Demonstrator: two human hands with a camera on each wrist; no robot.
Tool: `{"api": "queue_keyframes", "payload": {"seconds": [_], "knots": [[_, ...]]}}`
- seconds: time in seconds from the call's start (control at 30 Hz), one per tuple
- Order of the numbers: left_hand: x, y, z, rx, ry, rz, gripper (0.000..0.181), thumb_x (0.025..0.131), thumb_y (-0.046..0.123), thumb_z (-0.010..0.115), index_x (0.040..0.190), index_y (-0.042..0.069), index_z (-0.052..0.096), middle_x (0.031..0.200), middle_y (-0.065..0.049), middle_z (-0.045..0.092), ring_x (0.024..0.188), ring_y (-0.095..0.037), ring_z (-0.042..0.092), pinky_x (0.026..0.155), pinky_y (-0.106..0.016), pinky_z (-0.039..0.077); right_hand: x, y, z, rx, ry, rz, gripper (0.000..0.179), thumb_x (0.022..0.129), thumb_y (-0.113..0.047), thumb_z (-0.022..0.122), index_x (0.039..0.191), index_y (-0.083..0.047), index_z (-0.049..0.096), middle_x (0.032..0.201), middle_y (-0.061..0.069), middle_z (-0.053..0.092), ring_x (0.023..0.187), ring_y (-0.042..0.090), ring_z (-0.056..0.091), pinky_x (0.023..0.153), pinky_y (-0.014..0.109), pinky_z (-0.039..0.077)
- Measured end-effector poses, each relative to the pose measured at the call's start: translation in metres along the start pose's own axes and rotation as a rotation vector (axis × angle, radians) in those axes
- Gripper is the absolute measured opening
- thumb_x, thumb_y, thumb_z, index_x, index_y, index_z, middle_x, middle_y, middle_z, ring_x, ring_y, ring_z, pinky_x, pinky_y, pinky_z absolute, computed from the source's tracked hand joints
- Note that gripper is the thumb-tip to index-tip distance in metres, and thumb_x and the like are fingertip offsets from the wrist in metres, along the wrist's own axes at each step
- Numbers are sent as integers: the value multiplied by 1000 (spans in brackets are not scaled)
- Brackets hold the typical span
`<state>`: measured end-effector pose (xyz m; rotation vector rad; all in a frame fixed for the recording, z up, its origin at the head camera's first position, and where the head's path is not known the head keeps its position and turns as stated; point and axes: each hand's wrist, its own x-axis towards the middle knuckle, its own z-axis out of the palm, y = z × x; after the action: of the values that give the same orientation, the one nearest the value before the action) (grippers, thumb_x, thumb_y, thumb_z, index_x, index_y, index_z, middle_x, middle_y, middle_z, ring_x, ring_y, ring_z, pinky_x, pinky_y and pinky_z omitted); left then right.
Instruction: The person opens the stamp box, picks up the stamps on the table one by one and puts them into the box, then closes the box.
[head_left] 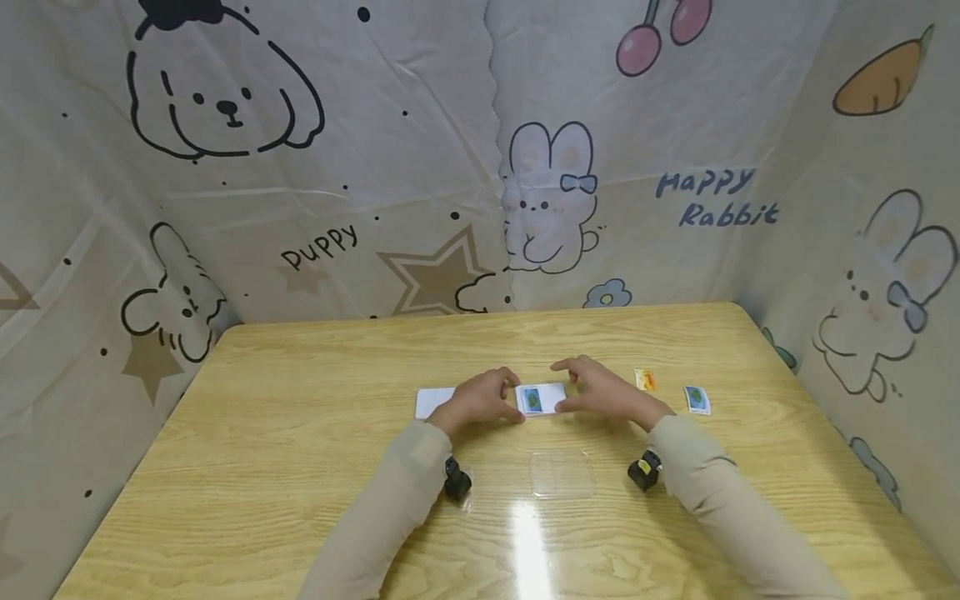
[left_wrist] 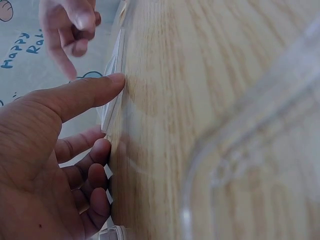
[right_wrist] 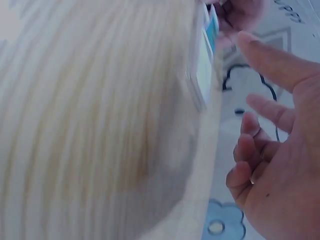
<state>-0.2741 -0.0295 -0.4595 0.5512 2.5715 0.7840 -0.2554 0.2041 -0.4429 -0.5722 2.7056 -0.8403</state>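
Note:
A thin stack of white cards (head_left: pixel 553 395) lies crosswise near the table's middle, and a small blue-and-green picture card (head_left: pixel 532 400) is on top of it. My left hand (head_left: pixel 483 395) holds the stack's left end, thumb on the near edge and index finger on the far edge. In the left wrist view, the thumb (left_wrist: pixel 95 94) presses the edge of the layered white stack. At the right end, my right hand (head_left: pixel 600 390) hovers with thumb and index finger spread. The right wrist view shows its fingertips (right_wrist: pixel 248 37) apart from the stack.
A white flat block (head_left: pixel 432 402) lies left of the left hand, partly behind it. A clear plastic lid (head_left: pixel 562 475) sits nearer the front. To the right lie an orange picture card (head_left: pixel 644 380) and a blue picture card (head_left: pixel 697 400). A printed curtain (head_left: pixel 420 167) hangs behind the table.

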Motion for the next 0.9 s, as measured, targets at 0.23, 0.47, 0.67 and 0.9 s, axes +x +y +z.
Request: {"api": "queue_keyframes", "payload": {"seconds": [0.23, 0.47, 0.67, 0.9], "knots": [[0, -2, 1, 4, 7, 8, 56, 77, 34, 80, 123, 14, 56, 90, 1, 52, 73, -13, 46, 63, -26, 36, -24, 22, -24, 76, -5, -23, 64, 89, -25, 70, 142, -4, 43, 107, 19, 44, 87, 24, 37, 72, 37, 34], [-1, -1, 0, 11, 8, 7, 56, 78, 34, 80, 124, 14, 56, 90, 1, 52, 74, -12, 46, 63, -26, 36, -47, 47, -39, 82, 33, -14, 66, 88, -26, 71, 142, -3, 42, 116, 24, 43, 93, 29, 39, 74, 36, 37], [-3, -1, -1, -5, -1, 12, 56, 78, 34, 80, 124, 14, 56, 91, 1, 53, 73, -13, 45, 62, -26, 36, -67, 69, -50, 78, 40, 5, 67, 89, -29, 70, 143, -2, 41, 121, 24, 41, 100, 31, 40, 79, 40, 38], [-3, 0, -2, -17, -1, 9, 55, 78, 33, 80, 124, 13, 56, 90, 0, 53, 72, -13, 45, 62, -26, 36, -84, 89, -65, 66, 44, 32, 70, 89, -29, 70, 144, 0, 38, 130, 28, 35, 105, 37, 41, 79, 39, 40]]}}
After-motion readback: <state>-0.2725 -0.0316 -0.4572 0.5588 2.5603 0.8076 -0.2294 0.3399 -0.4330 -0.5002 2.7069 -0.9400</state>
